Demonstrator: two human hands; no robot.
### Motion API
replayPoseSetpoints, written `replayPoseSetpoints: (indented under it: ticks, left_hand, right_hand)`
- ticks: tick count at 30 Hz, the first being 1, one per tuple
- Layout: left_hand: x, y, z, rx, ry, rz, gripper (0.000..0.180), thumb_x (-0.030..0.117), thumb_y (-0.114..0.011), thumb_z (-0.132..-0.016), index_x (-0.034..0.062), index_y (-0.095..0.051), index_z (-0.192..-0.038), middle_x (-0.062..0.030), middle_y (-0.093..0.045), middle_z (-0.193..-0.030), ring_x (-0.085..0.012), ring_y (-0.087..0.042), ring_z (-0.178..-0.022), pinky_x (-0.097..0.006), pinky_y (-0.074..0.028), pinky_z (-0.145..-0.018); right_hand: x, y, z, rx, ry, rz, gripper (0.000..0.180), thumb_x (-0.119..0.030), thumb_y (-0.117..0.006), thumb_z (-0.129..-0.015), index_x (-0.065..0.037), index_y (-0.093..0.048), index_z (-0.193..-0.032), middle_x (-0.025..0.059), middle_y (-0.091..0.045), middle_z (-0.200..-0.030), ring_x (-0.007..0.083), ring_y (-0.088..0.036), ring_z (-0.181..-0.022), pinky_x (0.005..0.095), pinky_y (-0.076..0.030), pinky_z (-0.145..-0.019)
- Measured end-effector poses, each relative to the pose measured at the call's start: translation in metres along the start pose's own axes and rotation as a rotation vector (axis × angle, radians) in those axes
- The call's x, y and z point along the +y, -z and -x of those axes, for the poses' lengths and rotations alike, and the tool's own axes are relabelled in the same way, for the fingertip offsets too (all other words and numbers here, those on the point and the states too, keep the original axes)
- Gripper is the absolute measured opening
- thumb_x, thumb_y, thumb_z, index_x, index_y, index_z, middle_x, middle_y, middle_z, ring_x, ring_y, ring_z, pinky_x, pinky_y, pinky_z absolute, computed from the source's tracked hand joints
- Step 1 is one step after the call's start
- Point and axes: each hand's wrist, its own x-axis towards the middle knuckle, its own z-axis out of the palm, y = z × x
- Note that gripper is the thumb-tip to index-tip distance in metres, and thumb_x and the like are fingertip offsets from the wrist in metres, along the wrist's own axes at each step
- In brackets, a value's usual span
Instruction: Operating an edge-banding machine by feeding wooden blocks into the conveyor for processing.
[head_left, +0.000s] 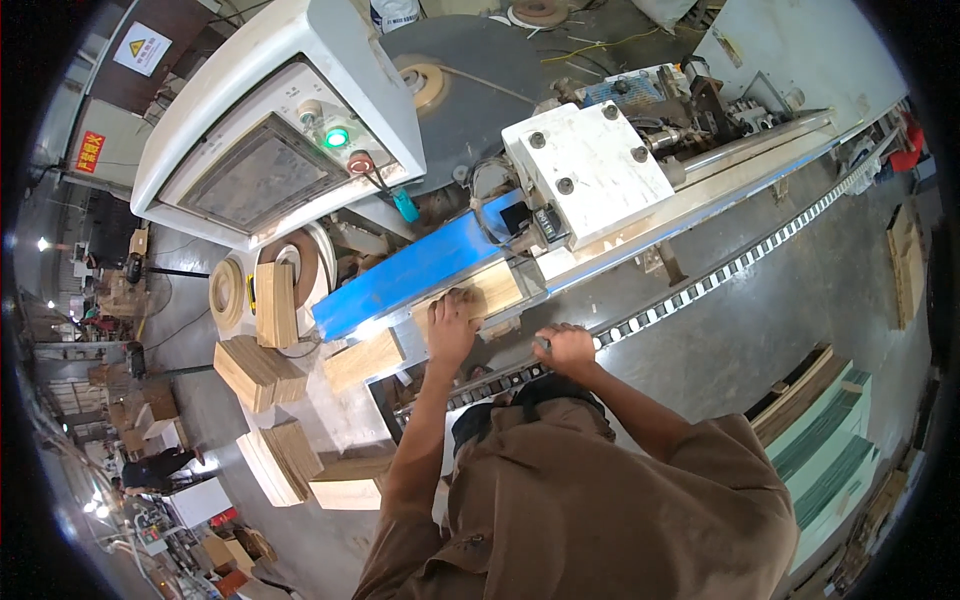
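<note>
A wooden block [478, 296], pale and rectangular, lies on the infeed bed of a long woodworking machine [700, 190], just under the near end of a blue guard rail [405, 275]. The person leans over it in a brown short-sleeved shirt [580, 500], both bare forearms reaching up from the lower edge. The left hand [450, 325] lies palm-down on the near end of the block, fingers spread flat over the wood, pressing rather than gripping. The right hand [565, 347] is just beside it, closed in a loose fist at the front edge of the bed, next to a toothed feed track [720, 275]; what it holds, if anything, cannot be made out. Left of the hands, another wooden block [363, 361] rests at the corner of the bed. Further left, stacks of similar blocks [275, 400] stand on the grey floor. Beyond the block, a white housing with four bolts [590, 170] sits on the machine. At the far left rises a white control panel [280, 120] with a dark screen and a lit green button [337, 137].
</note>
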Motion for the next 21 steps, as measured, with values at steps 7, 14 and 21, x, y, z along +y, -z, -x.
replayPoseSetpoints:
  ticks: [7,14,21]
  left_hand:
    - [0.010,-0.012,0.008,0.133,0.011,-0.126,0.048,0.030,-0.075,-0.089,0.0049,-0.065,-0.129,-0.0178,-0.060,-0.136,-0.0362,-0.056,-0.123,-0.052,-0.040,-0.114]
    - [0.001,0.019,0.007,0.101,0.061,0.078,0.056,0.041,-0.076,-0.091,0.0054,-0.064,-0.132,-0.0208,-0.057,-0.140,-0.0405,-0.053,-0.129,-0.053,-0.039,-0.111]
    - [-0.034,0.011,0.054,0.066,0.305,-0.038,0.073,0.040,-0.080,-0.086,0.0099,-0.057,-0.148,-0.0211,-0.061,-0.127,-0.0432,-0.056,-0.125,-0.055,-0.046,-0.104]
  right_hand:
    - [-0.021,-0.004,-0.014,0.154,-0.090,-0.402,0.027,-0.030,-0.070,-0.096,-0.015,-0.076,-0.117,0.0098,-0.078,-0.101,0.0235,-0.077,-0.086,0.0390,-0.061,-0.075]
    - [-0.056,-0.028,-0.054,-0.073,-0.509,-1.612,0.051,-0.029,-0.063,-0.105,-0.001,-0.052,-0.146,0.0160,-0.069,-0.127,0.0296,-0.075,-0.106,0.0382,-0.060,-0.090]
    - [-0.066,-0.005,-0.059,-0.255,-0.585,-1.997,0.072,-0.018,-0.058,-0.106,0.004,-0.020,-0.163,0.0201,-0.051,-0.151,0.0362,-0.067,-0.126,0.0435,-0.056,-0.108]
